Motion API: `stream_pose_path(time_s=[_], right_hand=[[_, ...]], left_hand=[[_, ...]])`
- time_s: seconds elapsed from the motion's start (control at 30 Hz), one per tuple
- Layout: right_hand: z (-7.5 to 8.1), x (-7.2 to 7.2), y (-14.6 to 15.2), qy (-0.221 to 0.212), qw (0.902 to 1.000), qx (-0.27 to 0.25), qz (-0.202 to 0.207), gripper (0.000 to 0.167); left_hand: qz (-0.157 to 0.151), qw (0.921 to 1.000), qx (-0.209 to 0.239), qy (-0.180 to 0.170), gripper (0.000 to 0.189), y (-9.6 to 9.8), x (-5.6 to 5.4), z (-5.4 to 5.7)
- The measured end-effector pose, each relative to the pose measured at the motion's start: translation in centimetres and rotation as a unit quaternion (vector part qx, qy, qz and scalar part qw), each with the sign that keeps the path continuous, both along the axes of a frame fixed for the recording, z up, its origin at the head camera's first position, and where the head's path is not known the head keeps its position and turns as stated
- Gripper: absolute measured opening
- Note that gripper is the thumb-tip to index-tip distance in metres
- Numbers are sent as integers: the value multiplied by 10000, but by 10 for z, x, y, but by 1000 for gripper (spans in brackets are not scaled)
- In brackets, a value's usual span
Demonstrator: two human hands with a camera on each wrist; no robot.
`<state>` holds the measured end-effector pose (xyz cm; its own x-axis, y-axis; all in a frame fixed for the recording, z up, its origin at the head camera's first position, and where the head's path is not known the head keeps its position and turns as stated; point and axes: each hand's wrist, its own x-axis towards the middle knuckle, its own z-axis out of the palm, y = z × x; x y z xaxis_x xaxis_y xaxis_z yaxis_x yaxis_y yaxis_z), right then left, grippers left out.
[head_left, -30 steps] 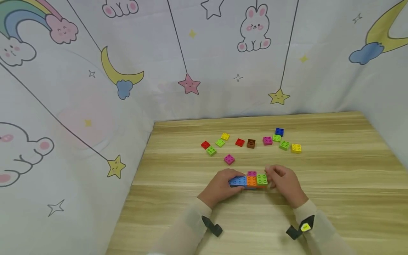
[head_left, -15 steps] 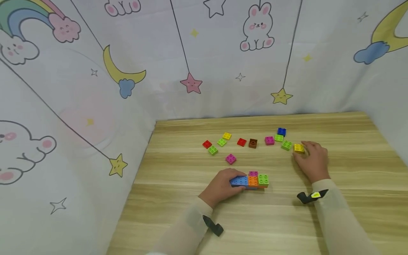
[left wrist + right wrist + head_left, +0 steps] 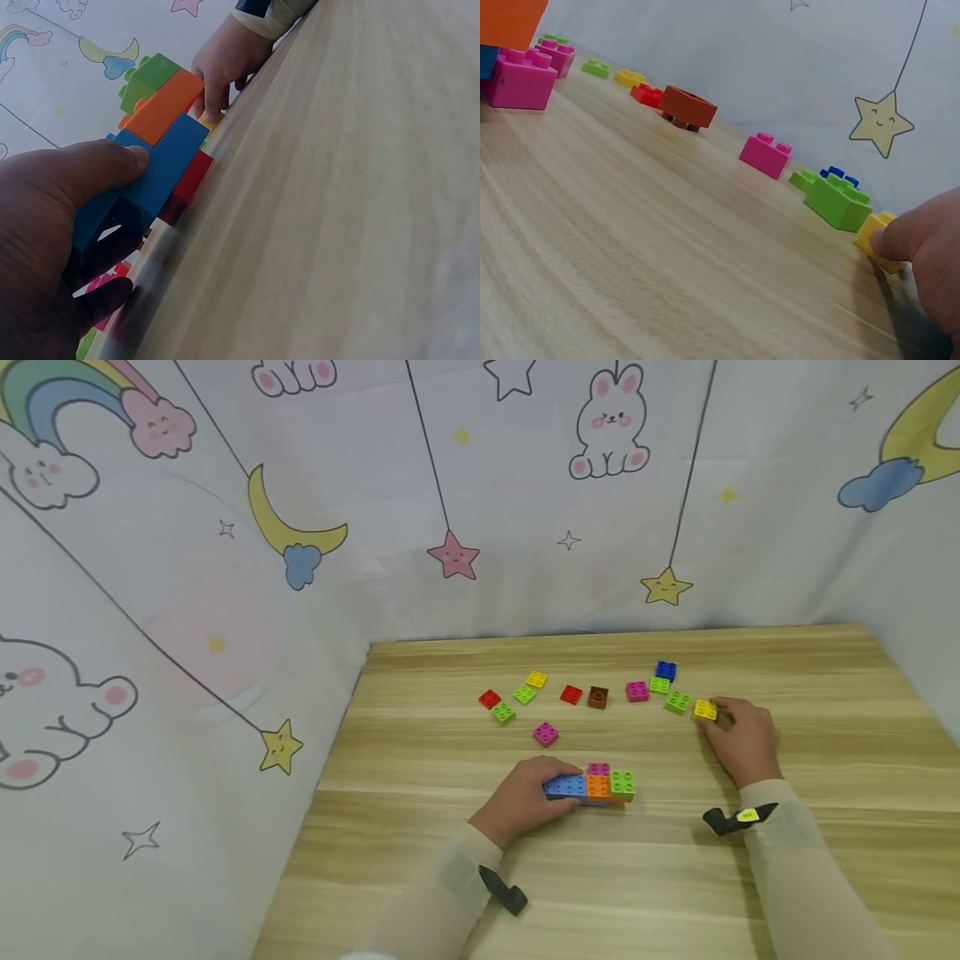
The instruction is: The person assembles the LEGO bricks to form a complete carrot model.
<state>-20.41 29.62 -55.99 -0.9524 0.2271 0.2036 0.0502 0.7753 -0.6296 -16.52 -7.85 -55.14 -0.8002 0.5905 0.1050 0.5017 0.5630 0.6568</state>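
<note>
Yellow brick beside a green brick is being pinched by the right hand, newly away from the joined bricks the left hand is gripping, suggesting fetching

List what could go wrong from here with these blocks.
The right hand pinches the yellow block close beside a green block, which it might nudge while lifting.

The stack's orange block overhangs the blue block beneath, so pressing down at that end could tip or loosen the stack, though the left hand grips the other end.
</note>
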Motion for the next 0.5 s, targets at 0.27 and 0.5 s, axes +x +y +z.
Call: stream_pose_path(time_s=[0.27,0.5], right_hand=[[13,17,-17,587,9909,-1191,-230,44],[28,53,-77,1824,9693,-994,1312,32]], left_hand=[[-20,10000,1,-55,40,1,-1,1],[-38,10000,19,-78,40,2,-1,1]])
